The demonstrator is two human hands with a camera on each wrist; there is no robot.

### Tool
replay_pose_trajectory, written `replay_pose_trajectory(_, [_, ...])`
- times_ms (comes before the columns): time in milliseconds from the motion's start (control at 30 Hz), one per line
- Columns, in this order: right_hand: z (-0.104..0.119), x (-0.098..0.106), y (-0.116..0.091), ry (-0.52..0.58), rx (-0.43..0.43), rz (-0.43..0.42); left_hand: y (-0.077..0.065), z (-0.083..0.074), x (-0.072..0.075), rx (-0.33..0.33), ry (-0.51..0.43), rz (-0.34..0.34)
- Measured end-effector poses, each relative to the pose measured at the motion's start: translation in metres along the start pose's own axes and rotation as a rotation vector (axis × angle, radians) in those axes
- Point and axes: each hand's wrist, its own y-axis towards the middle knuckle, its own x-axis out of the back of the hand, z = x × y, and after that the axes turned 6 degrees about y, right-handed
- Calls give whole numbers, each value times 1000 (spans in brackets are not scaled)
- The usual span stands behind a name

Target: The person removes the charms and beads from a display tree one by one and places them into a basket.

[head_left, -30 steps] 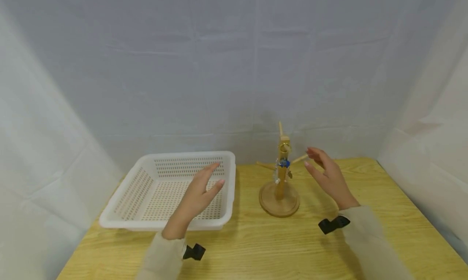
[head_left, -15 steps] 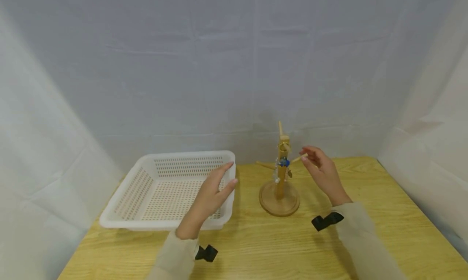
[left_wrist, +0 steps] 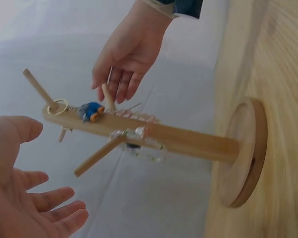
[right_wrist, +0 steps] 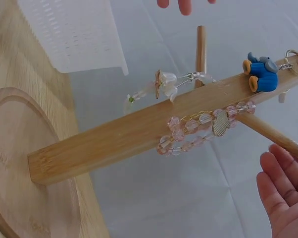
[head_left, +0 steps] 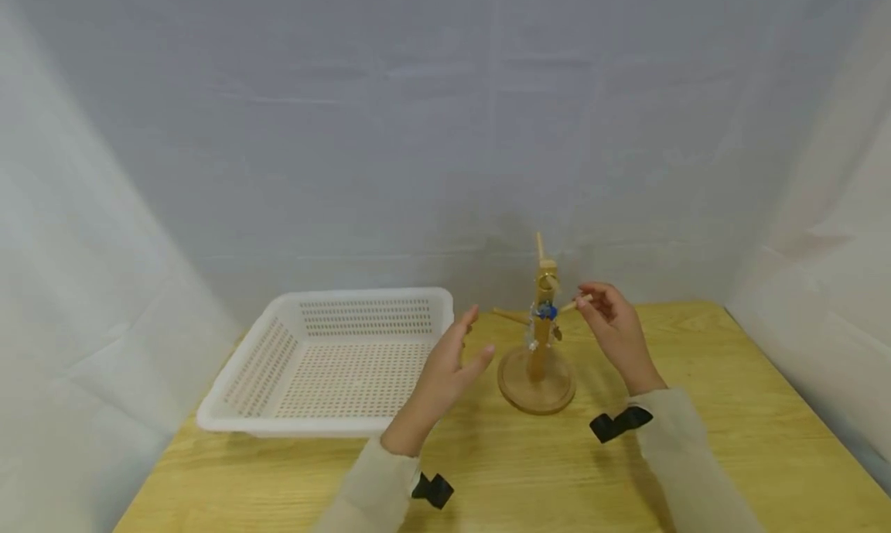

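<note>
A wooden peg stand (head_left: 543,355) with a round base stands upright on the table. A blue figure keychain (right_wrist: 262,74) hangs by its ring near the top. One peg bears a pink beaded bracelet (right_wrist: 191,126); a clear beaded bracelet (right_wrist: 166,84) with a white flower hangs on the opposite side. My right hand (head_left: 616,336) is at the tip of the right-hand peg (right_wrist: 273,134), its fingers loosely bent beside the wood and the thumb apart from them. Left of the stand, my left hand (head_left: 445,370) is held with fingers spread and nothing in them, facing the other bracelet's peg (left_wrist: 99,156).
A white perforated plastic basket (head_left: 278,425) sits on the left of the wooden table (head_left: 515,471), partly behind my left hand. White cloth (head_left: 445,131) hangs behind and at both sides. Further pegs (left_wrist: 37,87) jut out near the stand's top.
My left hand has moved right, from over the basket to the gap beside the stand. My right hand has come slightly left, onto the end of the right-hand peg.
</note>
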Motion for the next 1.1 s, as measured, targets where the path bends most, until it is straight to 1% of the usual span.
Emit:
replay_pose_trajectory(133, [0, -1, 1, 39, -22, -33, 4, -2, -12, -12, -53, 8])
replay_pose_trajectory(233, [2, -1, 1, 50, -44, -51, 6, -4, -21, 4, -87, 32])
replay_pose_trajectory(333, [2, -1, 2, 61, -63, -64, 10, -6, -29, 20, -123, 42])
replay_pose_trajectory(433, [1, -1, 3, 94, -76, -74, 12, -7, -35, 26, -136, 23])
replay_pose_trajectory(600, [-2, 1, 5, 120, -94, -95, 14, -6, -46, 35, -115, -24])
replay_pose_trajectory(733, [-4, 1, 4, 139, -109, -113, 14, -2, -54, 57, -116, -33])
replay_pose_trajectory(833, [-4, 1, 3, 180, -110, -118, 15, 1, -59, 85, -143, -36])
replay_pose_trajectory(933, [-6, 2, 3, 217, -99, -105, 15, 3, -64, 107, -174, -53])
replay_pose_trajectory(1100, [-9, 2, 5, 266, -82, -87, 20, 5, -69, 130, -229, -124])
